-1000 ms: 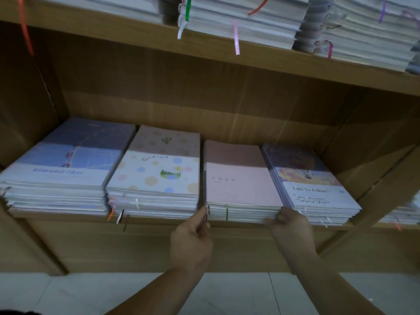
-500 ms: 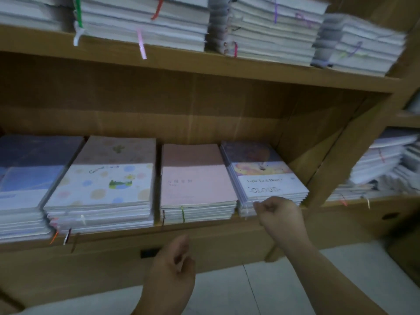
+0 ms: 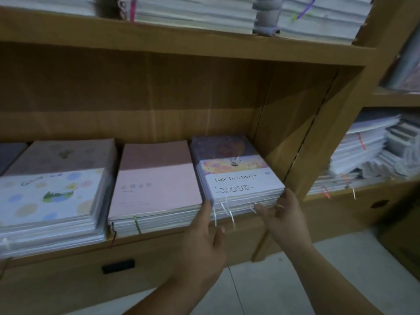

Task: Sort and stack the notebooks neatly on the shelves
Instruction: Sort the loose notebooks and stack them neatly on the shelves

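Note:
A stack of "CLOUD" diaries [image 3: 236,176] lies at the right end of the wooden shelf [image 3: 159,241]. My left hand [image 3: 204,242] has straight fingers against the stack's front left corner. My right hand [image 3: 281,214] is at the front right corner, fingers spread and touching the notebook edges. To the left lie a pink notebook stack [image 3: 154,183] and a dotted pastel stack [image 3: 52,192]. White ribbon markers hang from the CLOUD stack's front.
The shelf above [image 3: 181,44] carries more white notebook piles. A wooden upright [image 3: 322,142] closes the compartment on the right. Beyond it, untidy stacks [image 3: 368,155] fill a neighbouring shelf. A tiled floor [image 3: 272,280] lies below.
The view has swung right and closer. My left hand left the pink stack's front and rose to the CLOUD stack's left corner. My right hand uncurled and shifted to the stack's right corner.

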A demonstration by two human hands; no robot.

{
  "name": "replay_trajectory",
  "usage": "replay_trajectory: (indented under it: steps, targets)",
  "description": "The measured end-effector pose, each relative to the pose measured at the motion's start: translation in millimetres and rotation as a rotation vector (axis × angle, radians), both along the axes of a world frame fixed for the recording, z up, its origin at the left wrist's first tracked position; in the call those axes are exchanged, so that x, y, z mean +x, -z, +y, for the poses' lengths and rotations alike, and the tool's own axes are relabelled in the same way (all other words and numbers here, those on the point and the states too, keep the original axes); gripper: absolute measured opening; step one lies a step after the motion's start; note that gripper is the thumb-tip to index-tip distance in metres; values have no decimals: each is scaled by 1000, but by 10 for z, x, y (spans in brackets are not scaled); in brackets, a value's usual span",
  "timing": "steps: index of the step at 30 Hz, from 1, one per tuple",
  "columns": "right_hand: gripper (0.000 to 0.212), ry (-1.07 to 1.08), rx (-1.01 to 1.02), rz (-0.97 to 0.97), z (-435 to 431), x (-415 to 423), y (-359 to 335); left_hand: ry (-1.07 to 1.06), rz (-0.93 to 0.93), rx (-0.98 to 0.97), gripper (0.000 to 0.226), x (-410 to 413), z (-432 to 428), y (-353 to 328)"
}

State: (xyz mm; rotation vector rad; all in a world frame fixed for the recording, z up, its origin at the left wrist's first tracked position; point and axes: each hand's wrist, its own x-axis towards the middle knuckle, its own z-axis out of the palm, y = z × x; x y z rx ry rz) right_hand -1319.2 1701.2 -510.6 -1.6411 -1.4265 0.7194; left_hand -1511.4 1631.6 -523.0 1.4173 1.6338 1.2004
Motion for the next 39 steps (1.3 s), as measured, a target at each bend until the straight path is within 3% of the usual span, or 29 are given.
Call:
replay_trajectory:
  steps: [2,7,16,26,32,36,39]
  targets:
    - [91,13,-13,23,31,36,20,4,29,-10,79,82,23,-28]
    - [70,-58,45,76,72,60,59,-46,27,-7,81,222,136,-7]
    - [63,-37,0,250,211,48,169,-60,-98,-29,88,311,144,96]
    - [77,-63,-50,180,163,-20,170,-8,-197,-93,98,248,64,-2]
    - [68,25,-26,232,131,4,53,50,-155,-113,95,151,5,-114]
    - [85,-4,32,208,143,-50,-100,33,-149,-81,95,202,-22,-165]
    - [63,-25,35,202,157,-39,-150,18,-143,-41,95,231,53,-145]
